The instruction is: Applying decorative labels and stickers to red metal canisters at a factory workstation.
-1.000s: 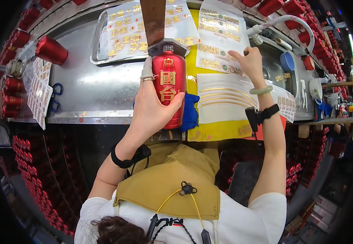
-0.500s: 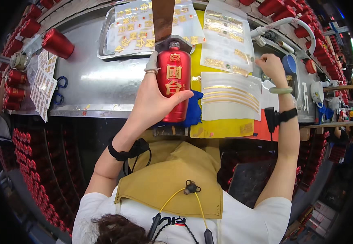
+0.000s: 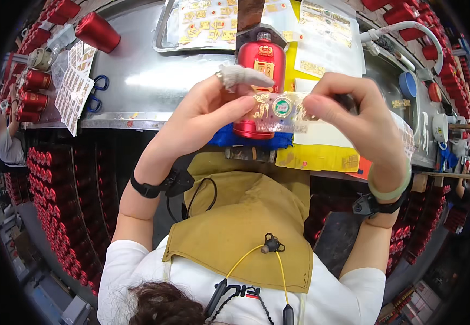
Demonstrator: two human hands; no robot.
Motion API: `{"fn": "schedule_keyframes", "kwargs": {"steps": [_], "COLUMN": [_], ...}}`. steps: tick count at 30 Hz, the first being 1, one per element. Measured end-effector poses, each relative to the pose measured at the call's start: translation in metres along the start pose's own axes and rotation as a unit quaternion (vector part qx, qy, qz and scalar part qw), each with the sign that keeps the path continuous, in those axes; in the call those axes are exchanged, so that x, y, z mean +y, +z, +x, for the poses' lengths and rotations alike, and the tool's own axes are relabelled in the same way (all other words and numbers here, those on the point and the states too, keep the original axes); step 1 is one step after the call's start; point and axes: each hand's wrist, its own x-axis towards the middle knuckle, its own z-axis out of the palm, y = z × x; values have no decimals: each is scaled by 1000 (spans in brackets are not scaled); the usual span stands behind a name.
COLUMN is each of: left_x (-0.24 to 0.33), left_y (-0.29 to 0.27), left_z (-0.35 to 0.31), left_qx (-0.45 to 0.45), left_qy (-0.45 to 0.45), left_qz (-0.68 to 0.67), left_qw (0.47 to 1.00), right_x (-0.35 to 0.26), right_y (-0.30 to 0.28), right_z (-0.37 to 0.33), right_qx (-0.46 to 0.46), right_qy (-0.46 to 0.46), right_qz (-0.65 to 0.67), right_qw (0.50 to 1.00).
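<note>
A clear sticker film (image 3: 283, 125) with gold ornaments and a round green emblem is stretched in front of a red bottle (image 3: 266, 59) with raised gold characters. My left hand (image 3: 205, 111), with a white cover on one finger, pinches the film's left end between thumb and fingers. At its right end, my right hand (image 3: 356, 111) grips it between thumb and bent forefinger. The bottle lies on its back, neck away from me, on a blue cloth (image 3: 221, 137). The film hides part of the bottle's lower half.
A metal tray (image 3: 162, 38) with sheets of gold character stickers lies behind. More gold sticker sheets (image 3: 327, 35) lie on a yellow board (image 3: 313, 157) at right. Blue scissors (image 3: 95, 103), a red cup-like container (image 3: 97, 32) and small sticker sheets (image 3: 73, 97) are at left.
My left hand has let go of the bottle and taken the film's left end. My right hand has come in from the far right and holds the film over the bottle. The view has shifted.
</note>
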Motion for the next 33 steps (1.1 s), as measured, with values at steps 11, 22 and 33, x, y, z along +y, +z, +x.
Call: {"fn": "schedule_keyframes", "kwargs": {"steps": [11,22,33], "left_x": [-50,-62,-65], "left_y": [-23,-17,-20], "left_z": [-17,-14,-12], "left_qx": [120,144,140], "left_qy": [-68,-86,-88], "left_qz": [57,-39,-76], "left_qw": [989,985,983], "right_x": [69,87,90], "right_y": [57,63,65], "right_z": [-7,-7,-6], "right_qx": [97,102,105], "right_qy": [61,100,100], "right_qz": [-44,52,48], "right_qw": [992,988,988]}}
